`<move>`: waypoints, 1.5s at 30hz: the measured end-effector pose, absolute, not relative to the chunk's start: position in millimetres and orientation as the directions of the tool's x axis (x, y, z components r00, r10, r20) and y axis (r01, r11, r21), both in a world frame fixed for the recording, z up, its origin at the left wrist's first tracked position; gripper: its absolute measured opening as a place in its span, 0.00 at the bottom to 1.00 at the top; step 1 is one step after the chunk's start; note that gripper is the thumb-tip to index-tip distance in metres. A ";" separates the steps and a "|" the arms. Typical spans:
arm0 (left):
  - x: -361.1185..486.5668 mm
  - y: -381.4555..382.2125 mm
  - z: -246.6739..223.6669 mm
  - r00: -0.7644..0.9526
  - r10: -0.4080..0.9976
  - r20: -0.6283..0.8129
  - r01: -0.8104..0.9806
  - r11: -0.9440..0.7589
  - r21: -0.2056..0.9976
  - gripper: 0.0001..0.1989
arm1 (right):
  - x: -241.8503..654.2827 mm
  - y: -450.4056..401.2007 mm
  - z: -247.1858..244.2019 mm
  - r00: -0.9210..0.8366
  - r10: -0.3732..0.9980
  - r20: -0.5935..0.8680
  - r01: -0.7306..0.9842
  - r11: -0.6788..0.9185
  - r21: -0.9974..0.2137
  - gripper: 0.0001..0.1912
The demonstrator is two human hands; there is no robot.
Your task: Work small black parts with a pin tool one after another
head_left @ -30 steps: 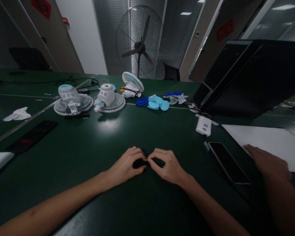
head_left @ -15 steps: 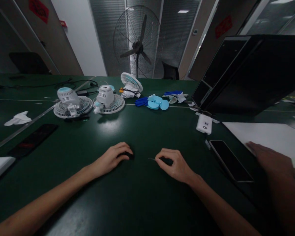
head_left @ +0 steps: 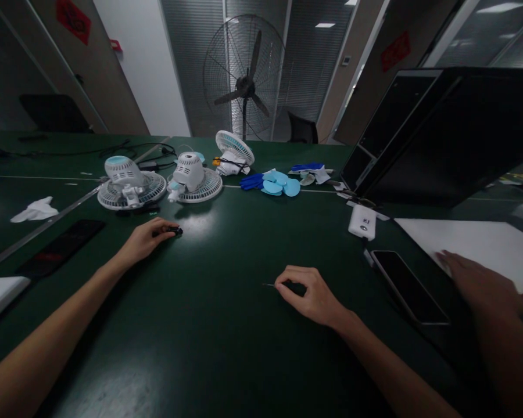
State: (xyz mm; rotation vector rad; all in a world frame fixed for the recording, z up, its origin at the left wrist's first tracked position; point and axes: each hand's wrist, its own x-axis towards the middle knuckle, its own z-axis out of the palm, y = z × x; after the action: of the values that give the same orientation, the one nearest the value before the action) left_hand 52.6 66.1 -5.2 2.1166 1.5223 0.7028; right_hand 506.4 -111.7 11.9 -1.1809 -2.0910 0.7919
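My left hand (head_left: 146,238) is closed in a pinch on a small black part (head_left: 175,230) whose kind I cannot make out. It is just in front of two white fan heads (head_left: 190,171) lying face down on the green table. My right hand (head_left: 307,293) rests on the table at centre right, fingers wrapped round a small screwdriver (head_left: 268,284). The thin metal shaft points left, and most of the dark handle is hidden in my palm. Beyond my hands lie light-blue fan blades (head_left: 281,183) and a dark-blue glove (head_left: 251,182).
Another small white fan (head_left: 233,154) stands at the back. At left are a black phone (head_left: 61,247) and a white cloth (head_left: 35,210). On the right are a white device (head_left: 362,222), a phone (head_left: 409,286), a large black monitor (head_left: 453,133) and another person's hand (head_left: 483,281) on a white sheet.
My left hand has moved left and away from me toward the fan heads, with the small black part in its fingers. My right hand stays in place with the screwdriver.
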 end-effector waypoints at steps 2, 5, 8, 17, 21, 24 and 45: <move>47.7 63.5 -3.5 0.301 0.941 0.154 0.730 -0.331 0.598 0.35 | 506.7 -111.9 11.5 -0.425 0.880 0.211 0.524 0.430 -0.735 0.09; 33.2 59.0 -0.4 0.254 0.957 0.138 0.770 -0.287 0.571 0.40 | 507.8 -111.5 9.6 -0.425 0.878 0.222 0.537 0.442 -0.718 0.09; 20.2 55.5 2.9 0.259 0.963 0.077 0.783 -0.256 0.566 0.38 | 509.1 -111.1 8.0 -0.429 0.877 0.217 0.530 0.439 -0.726 0.09; 29.2 49.6 11.5 0.268 0.958 0.101 0.810 -0.281 0.514 0.42 | 507.8 -112.0 11.2 -0.424 0.883 0.199 0.530 0.420 -0.736 0.08; 46.5 44.0 13.8 0.202 0.956 0.211 0.768 -0.288 0.571 0.39 | 507.7 -111.7 9.2 -0.424 0.881 0.210 0.522 0.427 -0.738 0.07; 59.4 45.8 11.2 0.186 0.941 0.282 0.723 -0.326 0.610 0.35 | 508.0 -111.4 8.1 -0.425 0.882 0.203 0.512 0.419 -0.750 0.07; 61.0 59.0 -1.2 0.237 0.954 0.185 0.701 -0.300 0.647 0.30 | 508.2 -110.1 8.5 -0.429 0.883 0.188 0.522 0.413 -0.746 0.08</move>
State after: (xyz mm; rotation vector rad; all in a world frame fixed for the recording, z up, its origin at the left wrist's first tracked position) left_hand 61.0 59.0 -1.2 2.0842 1.5152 0.7848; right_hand 508.2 -110.1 8.5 -1.1879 -2.0968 0.8187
